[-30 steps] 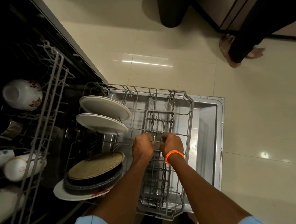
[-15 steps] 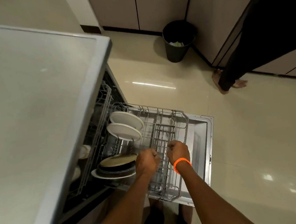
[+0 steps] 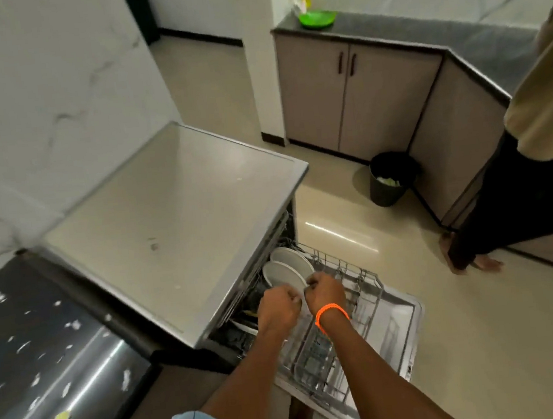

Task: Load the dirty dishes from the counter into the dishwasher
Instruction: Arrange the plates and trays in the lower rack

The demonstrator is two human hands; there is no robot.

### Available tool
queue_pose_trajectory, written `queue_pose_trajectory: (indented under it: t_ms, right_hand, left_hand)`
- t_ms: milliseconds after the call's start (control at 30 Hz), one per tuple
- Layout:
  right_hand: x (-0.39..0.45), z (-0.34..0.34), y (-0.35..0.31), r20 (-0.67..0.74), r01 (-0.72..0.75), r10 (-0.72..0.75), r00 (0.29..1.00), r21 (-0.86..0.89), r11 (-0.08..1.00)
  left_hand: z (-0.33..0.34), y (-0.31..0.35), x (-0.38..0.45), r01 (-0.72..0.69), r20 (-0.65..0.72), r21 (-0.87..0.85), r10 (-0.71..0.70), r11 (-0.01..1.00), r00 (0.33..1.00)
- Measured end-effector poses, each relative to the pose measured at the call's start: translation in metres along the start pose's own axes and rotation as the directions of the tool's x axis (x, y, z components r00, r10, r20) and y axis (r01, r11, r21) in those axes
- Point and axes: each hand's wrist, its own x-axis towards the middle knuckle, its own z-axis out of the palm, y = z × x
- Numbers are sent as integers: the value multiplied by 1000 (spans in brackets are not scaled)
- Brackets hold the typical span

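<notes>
1. Left hand [image 3: 278, 308] and right hand [image 3: 325, 294], the latter marked by an orange wristband [image 3: 332, 313], are both clenched into fists side by side over the lower rack [image 3: 355, 289]; each appears to grip a rack wire, though the wire inside the fists cannot be made out.

2. Compared with one second ago, the hands sit nearer the dishwasher [image 3: 180, 216] body and the rack extends less far over the open door [image 3: 400, 326]. This suggests the rack is being pushed inward.

3. Two white plates [image 3: 286, 269] stand on edge at the rack's far end, now just beside the hands and partly under the dishwasher's top edge. The dark stacked dishes seen earlier in the rack are mostly hidden beneath that top edge.

4. The view has also risen: the upper rack with its cups is no longer visible, while the steel counter [image 3: 45, 363] at left, strewn with pale scraps, has come into frame.

5. A green dish [image 3: 316, 18] rests on the far counter [image 3: 420, 35], well apart from the dishwasher. A second person's bare feet [image 3: 468, 257] and a dark bin [image 3: 389, 180] stand beyond.

6. Judgement: rack loading appears to be concluding; whether any dirty dishes remain cannot be confirmed.
</notes>
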Motion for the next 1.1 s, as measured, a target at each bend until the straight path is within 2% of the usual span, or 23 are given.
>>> queue_pose_trajectory:
  t_ms: [267, 367, 467, 567, 633, 800, 1000, 1100]
  right_hand:
    - [-80, 2, -85, 126, 302, -289, 949, -106, 947]
    - [-105, 25, -109, 212, 410, -377, 902, -139, 902]
    - [-146, 55, -140, 313, 531, -467, 827, -165, 831]
    - [-191, 90, -168, 385, 615, -535, 752, -119, 779]
    - [-224, 113, -183, 445, 658, -565, 695, -76, 749]
    - [-291, 174, -208, 566, 737, -597, 569, -28, 675]
    - [-360, 234, -227, 649, 822, -622, 438, -8, 570]
    - [-379, 268, -232, 658, 827, -615, 435, -21, 562]
  left_hand:
    - [-84, -19, -83, 59, -236, -25, -64, 998, 970]
    - [-114, -48, -115, 131, -336, -116, -163, 985, 928]
    - [-147, -92, -157, 220, -438, -184, -280, 958, 854]
    - [-177, -139, -195, 302, -510, -204, -364, 931, 779]
    - [-194, -171, -222, 384, -530, -265, -466, 885, 708]
    - [-221, -247, -287, 489, -560, -348, -595, 800, 576]
    - [-232, -336, -358, 641, -494, -356, -719, 680, 489]
    - [-236, -380, -383, 694, -432, -397, -789, 601, 437]
